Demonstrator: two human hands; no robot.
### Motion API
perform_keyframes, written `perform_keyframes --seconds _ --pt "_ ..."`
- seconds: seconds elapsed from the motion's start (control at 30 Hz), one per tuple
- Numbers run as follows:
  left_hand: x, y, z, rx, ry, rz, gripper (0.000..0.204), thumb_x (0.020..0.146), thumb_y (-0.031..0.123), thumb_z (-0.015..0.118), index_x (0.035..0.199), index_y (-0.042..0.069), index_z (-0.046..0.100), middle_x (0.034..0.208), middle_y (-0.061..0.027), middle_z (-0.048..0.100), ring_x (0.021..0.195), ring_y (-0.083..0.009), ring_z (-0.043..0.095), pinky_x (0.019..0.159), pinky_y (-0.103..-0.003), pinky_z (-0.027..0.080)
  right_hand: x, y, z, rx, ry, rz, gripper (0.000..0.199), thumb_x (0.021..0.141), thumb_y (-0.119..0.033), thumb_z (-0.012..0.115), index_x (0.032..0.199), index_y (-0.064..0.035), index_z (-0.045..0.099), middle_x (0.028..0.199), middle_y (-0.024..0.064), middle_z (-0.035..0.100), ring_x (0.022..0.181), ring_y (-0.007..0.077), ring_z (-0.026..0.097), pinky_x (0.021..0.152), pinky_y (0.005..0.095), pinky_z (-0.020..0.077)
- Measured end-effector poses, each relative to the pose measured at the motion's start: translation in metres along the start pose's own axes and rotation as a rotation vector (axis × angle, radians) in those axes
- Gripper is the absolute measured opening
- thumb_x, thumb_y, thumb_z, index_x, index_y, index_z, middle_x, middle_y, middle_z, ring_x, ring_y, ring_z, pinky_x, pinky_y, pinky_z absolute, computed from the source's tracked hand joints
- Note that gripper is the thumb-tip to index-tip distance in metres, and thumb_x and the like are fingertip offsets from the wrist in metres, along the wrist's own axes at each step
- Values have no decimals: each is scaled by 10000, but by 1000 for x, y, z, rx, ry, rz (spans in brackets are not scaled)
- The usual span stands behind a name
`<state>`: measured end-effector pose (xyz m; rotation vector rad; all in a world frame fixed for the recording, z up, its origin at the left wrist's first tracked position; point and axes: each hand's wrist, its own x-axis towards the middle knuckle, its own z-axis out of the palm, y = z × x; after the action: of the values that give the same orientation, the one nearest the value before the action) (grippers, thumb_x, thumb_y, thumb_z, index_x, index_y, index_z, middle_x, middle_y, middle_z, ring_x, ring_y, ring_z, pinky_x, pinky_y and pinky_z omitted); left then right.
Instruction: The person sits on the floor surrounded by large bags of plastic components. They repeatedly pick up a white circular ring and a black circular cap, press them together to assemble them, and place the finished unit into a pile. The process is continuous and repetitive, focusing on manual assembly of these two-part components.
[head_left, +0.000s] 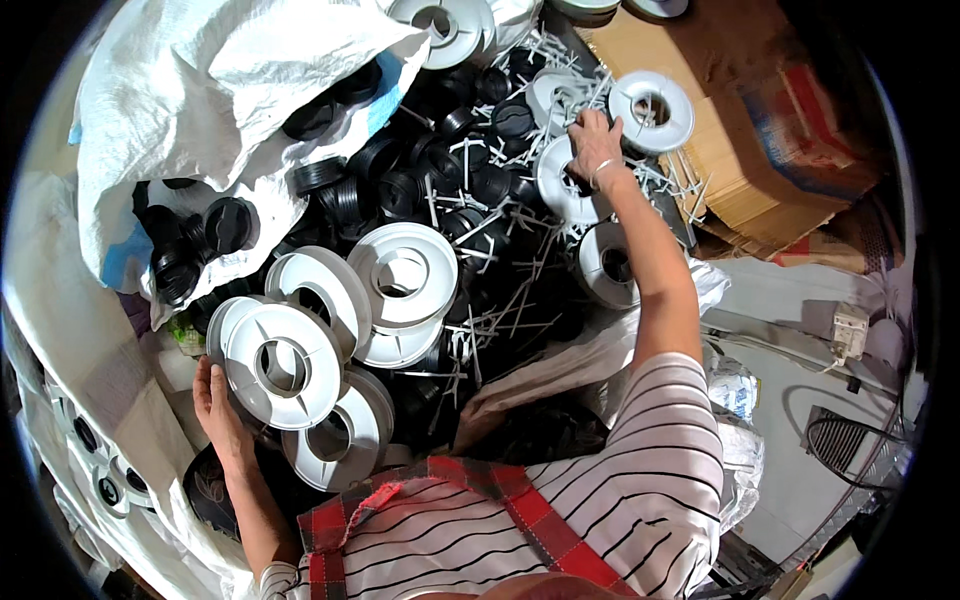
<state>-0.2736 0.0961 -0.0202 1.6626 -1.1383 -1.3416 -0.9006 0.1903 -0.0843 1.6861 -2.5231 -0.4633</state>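
My right hand (597,150) reaches to the far right of the pile. Its fingers bend over the far edge of a white plastic flanged ring (560,188) and seem to grip it; the fingertips are partly hidden. Low on the left, my left hand (222,412) lies with fingers stretched out against the outer rim of another white flanged ring (300,395). That ring leans on a cluster of similar ones, among them a ring with a wide collar (432,262) and a lower stack (340,455).
Black threaded caps (400,190) and thin white plastic sticks (520,300) fill the middle. A white woven sack (230,90) spills caps at the left. Another white ring (682,108) rests by a cardboard box (740,150). A power socket with cable (850,330) is at the right.
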Motion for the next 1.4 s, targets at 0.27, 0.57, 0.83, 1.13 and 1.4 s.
perform_keyframes --seconds 0.27,0.57,0.83,1.13,1.4 --pt "5 3 -8 -71 34 -57 521 903 235 586 1325 -12 407 1315 -100 463 1201 -179 439 993 -297 320 -108 -104 -94 709 391 -356 483 549 -155 714 1011 -54 614 1065 143 527 1078 330 494 895 355 445" --pt "15 15 -60 -319 -49 -230 440 881 464 540 1183 144 527 1320 -44 471 1287 -220 333 1027 -450 192 -154 -154 -176 1215 -42 -147 611 702 -290 756 1200 -31 514 1159 167 549 1086 287 533 950 363 418" --pt "11 4 -21 -181 -9 -163 604 890 442 542 1322 36 427 1349 -104 436 1264 -226 370 1036 -388 239 -186 52 -22 219 -392 1153 1140 557 -661 717 1343 63 320 1314 202 476 1213 337 462 1005 379 372" --pt "16 -9 -18 -276 -77 -29 472 915 190 563 1282 -74 426 1236 -150 525 1121 -188 511 958 -284 391 -183 35 55 755 -155 1221 1015 599 -169 749 1346 96 115 1178 293 524 1097 364 548 914 363 453" --pt "-8 7 6 -41 -139 221 612 879 211 608 1338 -91 341 1325 -184 439 1157 -222 486 980 -296 367 -205 -95 -105 606 -137 292 448 680 -203 648 1097 -63 563 906 196 651 841 352 638 751 412 509"
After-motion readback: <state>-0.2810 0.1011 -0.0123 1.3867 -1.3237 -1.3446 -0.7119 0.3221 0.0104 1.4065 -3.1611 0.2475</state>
